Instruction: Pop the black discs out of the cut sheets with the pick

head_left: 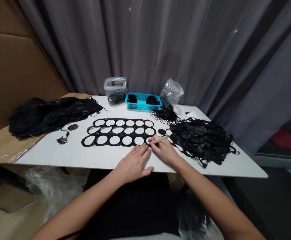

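A black sheet (125, 129) with rows of round holes lies flat on the white table (68, 155). My left hand (134, 162) rests palm down, fingers stretched out, their tips at the sheet's near right edge. Beside it my right hand (165, 149) is closed around a slim, pale, pen-shaped tool (159, 139). The tool slants down to the left; its tip is by the sheet's lower right corner, too small to make out. Just right of that hand lies a heap of black discs and cut strips (201, 140). A dark disc (161, 131) sits beyond the right hand.
Crumpled black material (50, 115) lies at the left, near another dark disc (73, 127) and a black scrap (63, 138). Toward the curtain stand a clear tub (115, 87), a blue basket (143, 106) holding black bundles, and a clear plastic bag (172, 90). Black loops (166, 114) lie nearby.
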